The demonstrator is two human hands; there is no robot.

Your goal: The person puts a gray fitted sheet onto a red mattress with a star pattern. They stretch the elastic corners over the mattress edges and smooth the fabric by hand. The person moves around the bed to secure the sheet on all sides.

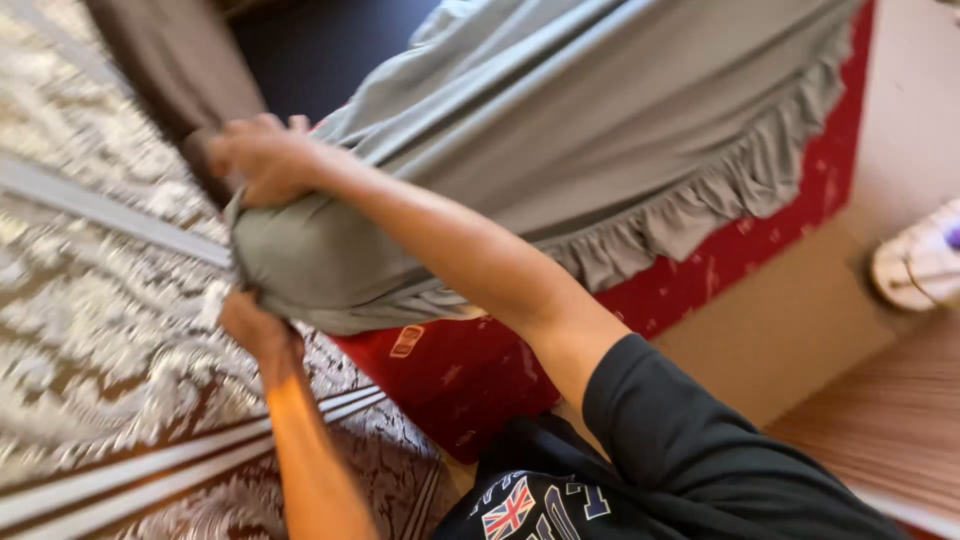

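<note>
Grey sheet (560,130): two hands, left (250,325) and right (262,158), grip its one corner.

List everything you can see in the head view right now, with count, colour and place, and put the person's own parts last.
fitted sheet: one, grey, ruffled edge, stretched over the mattress corner at centre
mattress: one, red with pale marks, under the sheet
patterned covering: one, brown and cream with pale stripes, left side
brown cloth: one, top left, behind the sheet corner
floor: tan, lower right
pale object: one, white, right edge, too blurred to identify
dark sleeve: one, black, bottom right
right hand: grip on the sheet at the top of the corner
left hand: grip on the sheet's lower edge
</note>
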